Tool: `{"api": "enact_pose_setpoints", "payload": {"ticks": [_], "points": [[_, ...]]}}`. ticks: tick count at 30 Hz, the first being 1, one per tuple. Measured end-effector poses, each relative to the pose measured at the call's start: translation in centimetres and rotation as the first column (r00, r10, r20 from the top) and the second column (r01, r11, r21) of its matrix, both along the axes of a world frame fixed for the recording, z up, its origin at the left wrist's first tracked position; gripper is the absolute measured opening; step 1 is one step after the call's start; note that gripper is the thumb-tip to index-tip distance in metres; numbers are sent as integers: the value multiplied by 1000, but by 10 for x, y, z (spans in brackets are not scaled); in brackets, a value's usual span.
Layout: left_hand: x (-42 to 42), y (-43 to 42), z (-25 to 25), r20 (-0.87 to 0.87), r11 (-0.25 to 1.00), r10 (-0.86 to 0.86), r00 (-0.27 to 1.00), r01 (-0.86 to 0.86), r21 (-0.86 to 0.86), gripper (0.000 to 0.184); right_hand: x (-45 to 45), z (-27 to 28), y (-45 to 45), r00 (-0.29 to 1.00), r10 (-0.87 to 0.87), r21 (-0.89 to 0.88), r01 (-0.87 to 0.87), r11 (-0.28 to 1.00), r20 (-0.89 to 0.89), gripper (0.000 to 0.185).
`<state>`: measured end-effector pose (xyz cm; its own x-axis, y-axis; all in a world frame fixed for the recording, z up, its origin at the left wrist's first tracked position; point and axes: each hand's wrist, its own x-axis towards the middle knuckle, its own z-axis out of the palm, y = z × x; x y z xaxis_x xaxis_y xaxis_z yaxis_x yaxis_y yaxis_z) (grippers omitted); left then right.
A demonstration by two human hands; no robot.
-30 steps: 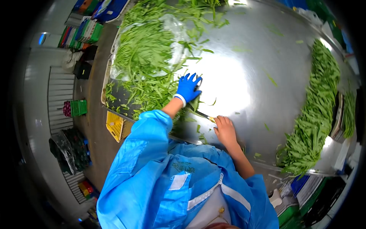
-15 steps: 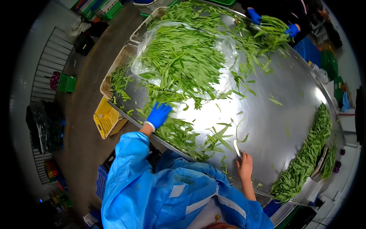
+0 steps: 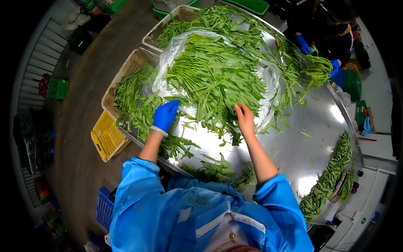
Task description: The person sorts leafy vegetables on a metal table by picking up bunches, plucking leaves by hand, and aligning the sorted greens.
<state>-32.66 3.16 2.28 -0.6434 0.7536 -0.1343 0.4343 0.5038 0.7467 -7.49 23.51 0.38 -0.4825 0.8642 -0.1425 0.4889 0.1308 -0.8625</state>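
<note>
My left hand [image 3: 165,116], in a blue glove, is over the near left edge of a clear plastic bag [image 3: 167,69]. Its fingers are drawn together, and what they hold, if anything, is hidden. My bare right hand [image 3: 245,119] reaches to the near right side of a big pile of long-stemmed leafy greens [image 3: 214,75] lying on the bag. Its fingers are curled against the leaves; a dark shape beside them is too unclear to name. Loose greens [image 3: 176,147] lie under and in front of my left hand. No knife shows now.
Dirty white crates [image 3: 110,94] holding greens stand along the left edge of the metal table [image 3: 312,122]. A row of bundled greens [image 3: 325,185] lies at the right. Across the table, a person's blue-gloved hands [image 3: 304,44] hold a bunch of greens [image 3: 317,69]. A yellow basket [image 3: 107,136] stands on the floor.
My right hand has moved from the near table edge up to the pile; the knife it held is no longer visible. My left hand has moved slightly away from me and its spread fingers have drawn together.
</note>
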Motion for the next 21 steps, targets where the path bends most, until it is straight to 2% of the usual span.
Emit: {"api": "enact_pose_setpoints", "payload": {"ticks": [1, 2, 5, 6, 7, 8, 9, 13, 16, 18, 20, 21], "points": [[1, 8, -22, 186, 983, 7, 982, -41, 179, 26, -31, -2, 12, 1000, -10, 54, 9, 998, 29, 36], [4, 18, -20, 244, 976, -52, 968, -2, 217, 26, -59, -3, 21, 998, -19, 107, 13, 994, 58, 38], [12, 42, -47, 317, 954, -100, 943, 0, 301, 24, -128, -18, 43, 903, -120, 128, 73, 989, 412, 40], [16, 48, -51, 353, 947, -114, 929, -5, 320, 24, -139, -25, 48, 882, -139, 120, 94, 988, 450, 41], [19, 51, -53, 485, 946, -120, 866, -49, 320, 26, -148, -36, 51, 858, -155, 112, 115, 987, 490, 42], [18, 53, -55, 539, 942, -135, 831, -60, 329, 26, -156, -46, 53, 831, -170, 105, 135, 985, 530, 43], [14, 54, -61, 577, 939, -141, 804, -76, 335, 25, -156, -56, 55, 837, -180, 101, 150, 984, 516, 43], [-3, 46, -78, 683, 918, -140, 717, -164, 361, 25, -128, -77, 58, 978, -196, 67, 191, 979, 75, 26], [-13, 48, -72, 719, 899, -82, 690, -259, 352, 24, -126, -36, 45, 918, -219, -29, 222, 975, -331, 13], [-13, 59, -67, 745, 876, -66, 664, -318, 361, 24, -133, -13, 43, 969, -120, -43, 113, 993, -216, 15], [-12, 70, -58, 748, 860, -75, 659, -337, 383, 23, -151, 0, 44, 985, 12, 304, -65, 950, 174, 18], [-9, 75, -60, 771, 853, -72, 633, -363, 377, 23, -160, -11, 46, 973, 26, 394, -118, 911, 231, 23]]}}
